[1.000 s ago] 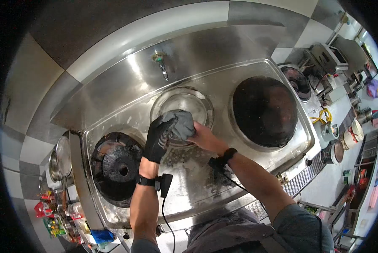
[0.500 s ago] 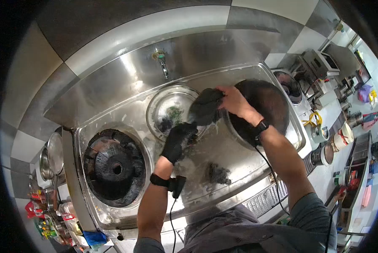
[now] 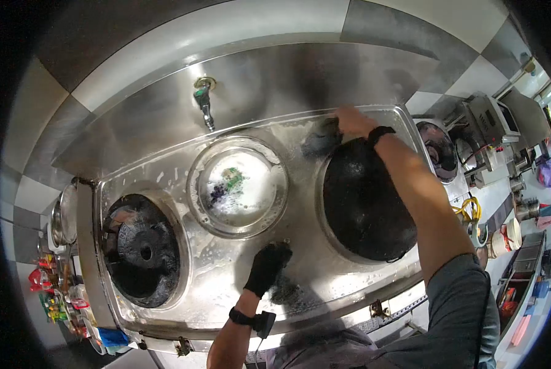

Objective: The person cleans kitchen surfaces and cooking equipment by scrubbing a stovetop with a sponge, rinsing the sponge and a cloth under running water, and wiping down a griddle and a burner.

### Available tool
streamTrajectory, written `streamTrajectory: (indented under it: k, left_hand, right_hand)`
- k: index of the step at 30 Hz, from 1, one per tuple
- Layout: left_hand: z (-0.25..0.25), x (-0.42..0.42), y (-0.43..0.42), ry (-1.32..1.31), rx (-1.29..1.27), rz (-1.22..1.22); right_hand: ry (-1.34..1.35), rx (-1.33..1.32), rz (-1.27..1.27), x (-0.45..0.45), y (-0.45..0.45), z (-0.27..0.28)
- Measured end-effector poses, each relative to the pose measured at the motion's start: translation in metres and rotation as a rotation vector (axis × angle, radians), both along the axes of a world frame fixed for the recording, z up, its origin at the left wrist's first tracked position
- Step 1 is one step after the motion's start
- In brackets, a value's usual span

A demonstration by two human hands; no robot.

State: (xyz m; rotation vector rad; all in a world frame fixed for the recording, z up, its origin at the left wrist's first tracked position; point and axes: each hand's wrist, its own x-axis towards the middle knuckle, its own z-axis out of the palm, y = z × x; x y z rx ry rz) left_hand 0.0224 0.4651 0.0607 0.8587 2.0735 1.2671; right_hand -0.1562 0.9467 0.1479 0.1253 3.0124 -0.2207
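Observation:
My right hand (image 3: 353, 121) is bare and closed on a dark cloth (image 3: 322, 139), near the back rim of the stove top and behind the black wok (image 3: 369, 200). The cloth is blurred and touches the steel surface. My left hand (image 3: 269, 267), in a black glove, is low over the steel near the front. Its dark fingers blend together, so their grip is unclear. Beside it lies a dark, ragged clump (image 3: 287, 291). Between the two burners sits a round metal pan (image 3: 196, 209) with green and purple scraps (image 3: 230, 179) in it.
A black burner ring (image 3: 141, 249) is at the left. A tap (image 3: 205, 104) sticks out from the steel backsplash above the pan. Lidded pans (image 3: 65, 212) stand beyond the left edge. At the far right are another burner (image 3: 436, 150) and several buckets (image 3: 504, 240).
My right hand has carried the dark cloth from beside the pan toward the back rim. My left hand has drawn away from the pan toward the front. The view has shifted too.

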Motion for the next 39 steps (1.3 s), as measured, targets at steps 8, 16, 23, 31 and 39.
streamTrajectory:
  k: [8,16,23,31,39]
  left_hand:
    - [-0.044,0.016,0.025,0.248,-0.174,-0.133]
    - [-0.055,0.024,0.077,0.458,-0.224,-0.318]
    - [-0.069,0.047,0.100,-0.045,-0.026,-0.213]
    - [-0.036,0.077,0.103,0.346,-0.004,-0.322]
    - [-0.035,0.111,0.050,0.573,-0.234,-0.533]
  right_hand:
    - [-0.038,0.261,-0.032,0.063,0.175,-0.019]
    - [-0.363,-0.332,-0.620,0.216,0.234,0.009]
    - [-0.067,-0.195,-0.437,0.365,0.224,-0.030]
    - [-0.010,0.037,-0.531,0.489,0.143,-0.026]
    - [-0.426,0.208,-0.465,0.558,0.035,-0.032]
